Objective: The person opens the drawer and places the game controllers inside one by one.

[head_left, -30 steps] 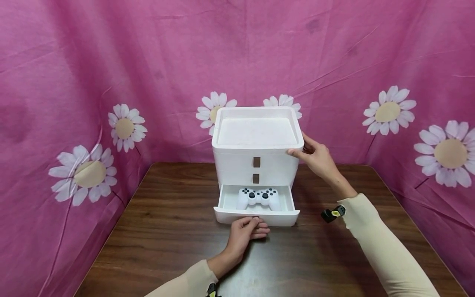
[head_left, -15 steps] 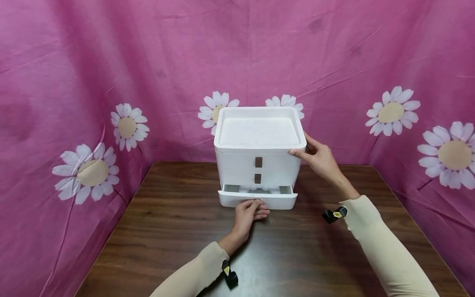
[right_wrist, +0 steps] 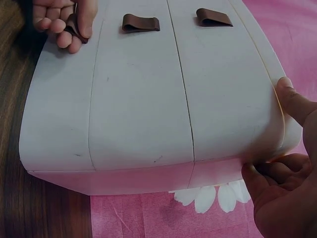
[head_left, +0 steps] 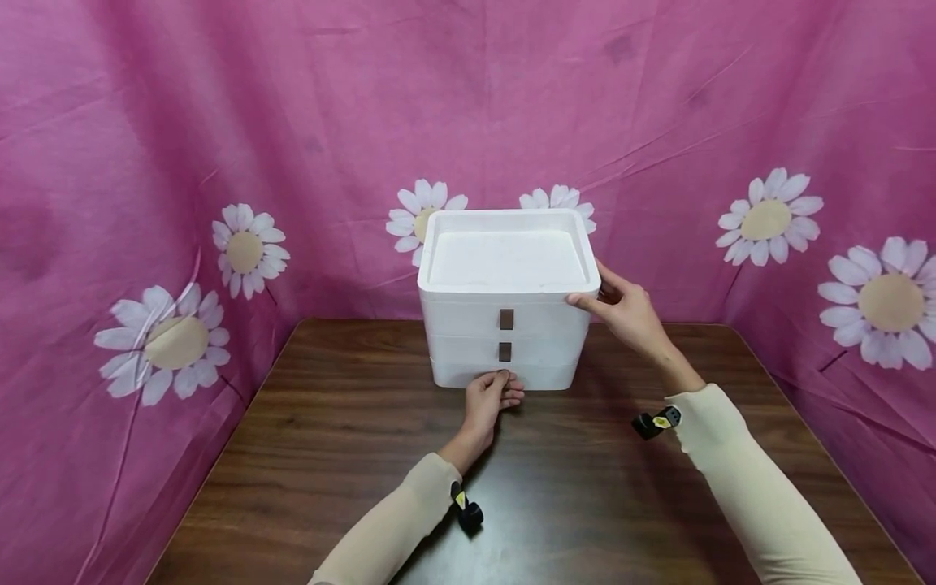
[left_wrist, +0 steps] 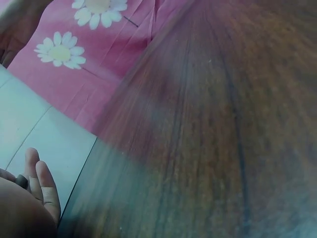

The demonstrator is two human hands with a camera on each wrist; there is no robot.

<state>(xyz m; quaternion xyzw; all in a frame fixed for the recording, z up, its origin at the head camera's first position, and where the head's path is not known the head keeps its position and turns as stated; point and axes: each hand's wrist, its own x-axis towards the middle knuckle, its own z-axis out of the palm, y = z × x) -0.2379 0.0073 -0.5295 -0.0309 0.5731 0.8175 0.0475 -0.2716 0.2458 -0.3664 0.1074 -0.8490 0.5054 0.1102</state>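
Note:
A white drawer unit (head_left: 461, 317) with three stacked drawers and a shallow tray top stands on the table, all its drawers pushed in. At the bottom drawer (head_left: 548, 378), my left hand (head_left: 486, 406) pinches the brown pull tab (right_wrist: 74, 29) between thumb and fingers, as the right wrist view shows. My right hand (head_left: 627, 313) holds the unit's upper right corner, thumb on the front edge and fingers against the side. Two more brown tabs, the middle tab (head_left: 505, 352) and the top tab (head_left: 507, 318), hang on the drawer fronts above. The game controller is hidden.
The dark wooden table (head_left: 329, 422) runs around the unit. Behind it and at both sides hangs a pink curtain (head_left: 329, 106) printed with white daisies. A black wrist camera (head_left: 468, 512) sits on the left sleeve, another wrist camera (head_left: 656, 422) on the right.
The bottom drawer has slid from open to fully in, taking the white game controller out of sight. My left hand has moved forward with it; my right hand has kept its place.

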